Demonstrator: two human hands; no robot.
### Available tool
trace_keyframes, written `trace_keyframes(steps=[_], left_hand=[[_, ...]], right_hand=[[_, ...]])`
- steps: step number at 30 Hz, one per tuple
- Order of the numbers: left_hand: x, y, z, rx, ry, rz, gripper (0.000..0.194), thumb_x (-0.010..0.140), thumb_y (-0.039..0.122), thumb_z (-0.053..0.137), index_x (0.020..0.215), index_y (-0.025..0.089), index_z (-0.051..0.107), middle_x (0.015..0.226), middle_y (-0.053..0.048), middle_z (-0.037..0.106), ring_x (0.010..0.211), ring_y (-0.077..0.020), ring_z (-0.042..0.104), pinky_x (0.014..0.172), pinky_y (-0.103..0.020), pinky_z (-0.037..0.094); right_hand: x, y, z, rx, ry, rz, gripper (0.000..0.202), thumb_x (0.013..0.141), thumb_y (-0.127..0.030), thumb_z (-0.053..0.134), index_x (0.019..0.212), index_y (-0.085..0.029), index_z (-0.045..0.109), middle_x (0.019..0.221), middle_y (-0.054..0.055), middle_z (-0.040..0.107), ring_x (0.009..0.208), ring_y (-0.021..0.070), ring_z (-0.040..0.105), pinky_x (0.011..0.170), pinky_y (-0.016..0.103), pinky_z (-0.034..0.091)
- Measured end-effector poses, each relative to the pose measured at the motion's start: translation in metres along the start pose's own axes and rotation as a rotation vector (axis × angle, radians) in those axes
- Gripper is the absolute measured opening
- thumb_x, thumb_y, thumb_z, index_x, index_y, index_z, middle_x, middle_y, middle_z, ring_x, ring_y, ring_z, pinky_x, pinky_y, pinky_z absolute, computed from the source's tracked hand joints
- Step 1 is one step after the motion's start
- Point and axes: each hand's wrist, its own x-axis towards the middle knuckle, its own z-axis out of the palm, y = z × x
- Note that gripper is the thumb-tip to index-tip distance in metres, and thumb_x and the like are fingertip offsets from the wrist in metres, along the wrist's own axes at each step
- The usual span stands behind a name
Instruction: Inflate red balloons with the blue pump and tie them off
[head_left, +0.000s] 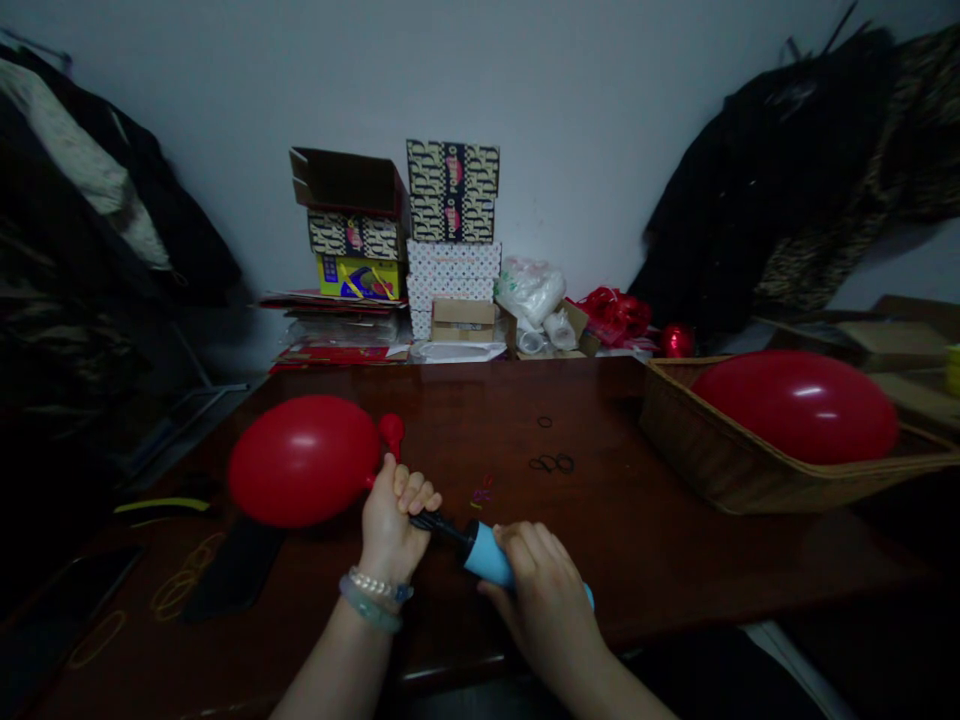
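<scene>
My left hand (399, 515) is closed at the neck of an inflated red balloon (304, 461), which sticks out to the left of it. The black nozzle end of a blue hand pump (491, 556) runs into the same fist; whether it sits inside the balloon's neck is hidden. My right hand (544, 590) wraps round the pump's blue body. Just beyond my left hand lies a small uninflated red balloon (391, 431).
Black bands (553, 463) and small coloured bits (482, 493) lie mid-table. At right, a wicker basket (697, 455) holds a big red balloon (799, 405). Yellow bands (176, 592) and a dark flat object (236, 568) lie left. Boxes (454, 275) stand behind.
</scene>
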Motion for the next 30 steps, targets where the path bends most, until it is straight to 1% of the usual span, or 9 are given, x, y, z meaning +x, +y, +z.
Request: trace_keyframes(steps=[4,8,11,15,18,21,24,30], left_hand=[[-0.003,-0.013,0.003,0.016,0.016,-0.025,0.048,0.087,0.035,0.054,0.052,0.019,0.027,0.039,0.008,0.023,0.033,-0.0056,0.024,0.041,-0.023,0.027],[-0.003,-0.01,0.003,-0.002,0.015,0.001,0.046,0.088,0.034,0.053,0.053,0.019,0.027,0.039,0.008,0.023,0.033,-0.006,0.024,0.041,-0.023,0.027],[-0.002,0.001,0.002,-0.026,0.014,0.021,0.046,0.09,0.032,0.05,0.053,0.019,0.027,0.038,0.008,0.023,0.033,-0.0062,0.025,0.04,-0.022,0.027],[0.001,0.023,0.001,-0.04,0.013,0.049,0.047,0.091,0.03,0.048,0.052,0.019,0.026,0.037,0.008,0.024,0.031,-0.0061,0.026,0.04,-0.022,0.026],[0.005,0.041,-0.003,-0.046,0.02,0.072,0.046,0.092,0.028,0.045,0.051,0.019,0.026,0.035,0.007,0.025,0.031,-0.0061,0.027,0.039,-0.022,0.027],[0.008,0.05,-0.009,-0.048,0.026,0.084,0.046,0.092,0.027,0.045,0.051,0.019,0.026,0.035,0.007,0.026,0.031,-0.0063,0.027,0.039,-0.022,0.027],[0.008,0.049,-0.013,-0.056,0.024,0.081,0.045,0.092,0.027,0.045,0.052,0.019,0.026,0.035,0.007,0.027,0.031,-0.0062,0.028,0.04,-0.022,0.027],[0.007,0.03,-0.012,-0.077,0.034,0.054,0.045,0.092,0.028,0.046,0.053,0.019,0.025,0.037,0.008,0.026,0.032,-0.0061,0.028,0.04,-0.022,0.027]], right_hand=[[0.003,-0.002,0.001,0.009,0.004,0.002,0.048,0.067,-0.012,0.077,0.108,-0.018,0.056,0.096,0.006,0.061,0.088,0.025,0.055,0.08,0.041,0.047],[0.006,-0.005,0.001,0.009,0.006,0.001,0.047,0.067,-0.013,0.077,0.109,-0.018,0.055,0.097,0.006,0.061,0.089,0.0252,0.055,0.081,0.042,0.047],[0.007,-0.006,0.0,0.023,0.015,-0.022,0.048,0.069,-0.014,0.077,0.111,-0.018,0.055,0.1,0.006,0.062,0.092,0.0254,0.055,0.082,0.042,0.047],[0.007,-0.006,-0.002,0.051,0.011,-0.042,0.053,0.069,-0.014,0.077,0.116,-0.018,0.054,0.104,0.007,0.062,0.096,0.0255,0.055,0.086,0.041,0.047],[0.005,-0.006,-0.005,0.058,-0.012,-0.039,0.054,0.068,-0.013,0.077,0.116,-0.018,0.054,0.105,0.008,0.063,0.096,0.0265,0.056,0.087,0.043,0.047],[0.003,-0.004,-0.006,0.052,-0.015,-0.04,0.052,0.069,-0.013,0.076,0.116,-0.019,0.055,0.105,0.008,0.063,0.096,0.0272,0.056,0.087,0.044,0.048],[0.002,-0.001,-0.006,0.034,-0.01,-0.052,0.05,0.071,-0.013,0.074,0.117,-0.018,0.054,0.106,0.009,0.062,0.096,0.0266,0.057,0.086,0.044,0.048],[0.002,0.004,-0.002,-0.005,0.0,-0.051,0.044,0.075,-0.015,0.071,0.115,-0.017,0.054,0.104,0.01,0.062,0.095,0.0271,0.056,0.086,0.045,0.047]])
